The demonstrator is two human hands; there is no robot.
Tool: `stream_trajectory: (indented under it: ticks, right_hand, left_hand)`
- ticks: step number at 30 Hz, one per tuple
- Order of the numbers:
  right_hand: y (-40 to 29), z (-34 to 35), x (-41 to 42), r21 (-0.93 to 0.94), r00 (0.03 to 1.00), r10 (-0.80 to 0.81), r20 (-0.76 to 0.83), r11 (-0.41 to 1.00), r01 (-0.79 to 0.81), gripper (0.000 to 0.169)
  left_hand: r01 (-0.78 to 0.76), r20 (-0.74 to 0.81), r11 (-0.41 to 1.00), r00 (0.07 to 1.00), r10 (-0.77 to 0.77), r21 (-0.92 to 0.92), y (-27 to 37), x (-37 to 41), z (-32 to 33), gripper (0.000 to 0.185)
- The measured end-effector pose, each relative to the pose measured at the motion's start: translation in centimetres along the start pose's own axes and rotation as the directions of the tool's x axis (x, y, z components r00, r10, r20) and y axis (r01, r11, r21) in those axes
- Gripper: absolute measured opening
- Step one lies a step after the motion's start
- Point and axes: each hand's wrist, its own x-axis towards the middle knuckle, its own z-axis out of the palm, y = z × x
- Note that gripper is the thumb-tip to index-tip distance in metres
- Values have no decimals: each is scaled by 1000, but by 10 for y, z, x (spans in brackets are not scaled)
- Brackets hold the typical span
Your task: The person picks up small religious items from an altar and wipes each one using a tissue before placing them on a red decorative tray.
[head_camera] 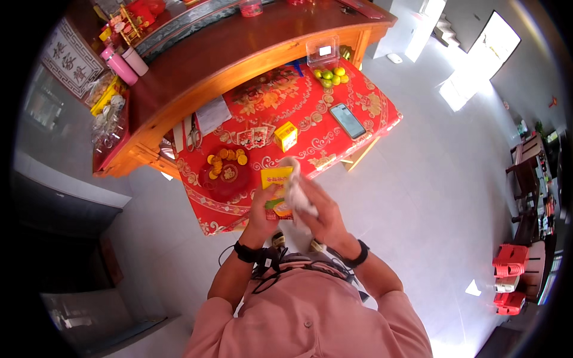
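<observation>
My left hand (263, 210) grips a yellow printed box (274, 176) that bears writing, held over the near edge of the red table. In my right hand (322, 210) is a crumpled whitish cloth (295, 192), pressed against the box's right side and partly covering it. The cloth is somewhat blurred. Just beyond my hands stands a smaller yellow carton (286, 136) on the red patterned tablecloth (313, 156). Left of it lie several red and white printed cards (256, 138). A round red tray (219, 188) holds several gold coin-like discs (217, 165).
A smartphone (348, 121) lies at the table's right. Behind it, green and yellow citrus fruits (331, 77) sit by a clear plastic container (323, 50). Scissors (194, 134) and a paper sheet (212, 115) are at the left. A wooden altar table (210, 53) overhangs the back.
</observation>
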Motion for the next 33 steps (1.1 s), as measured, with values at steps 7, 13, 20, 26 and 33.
stream_trajectory:
  ticks: [7, 13, 20, 26, 33]
  right_hand:
    - [13, -33, -39, -197, 989, 135, 68, 973, -119, 57]
    - [-34, -23, -2, -369, 973, -223, 57, 901, 228, 63]
    - [22, -11, 4, -35, 948, 295, -120, 953, -301, 39]
    - [9, -37, 10, 393, 943, 332, 28, 864, -316, 38]
    - [-6, 3, 14, 558, 968, 252, 14, 801, -217, 45]
  left_hand:
    - [-263, 132, 662, 961, 241, 702, 49, -6, 3, 58]
    - [-301, 296, 161, 953, 58, 940, 28, -17, -3, 62]
    - [-262, 259, 242, 965, 44, 934, 31, -32, 17, 62]
    - [-213, 246, 681, 968, 49, 701, 33, -38, 6, 62]
    - [-165, -34, 883, 979, 200, 439, 23, -17, 13, 48]
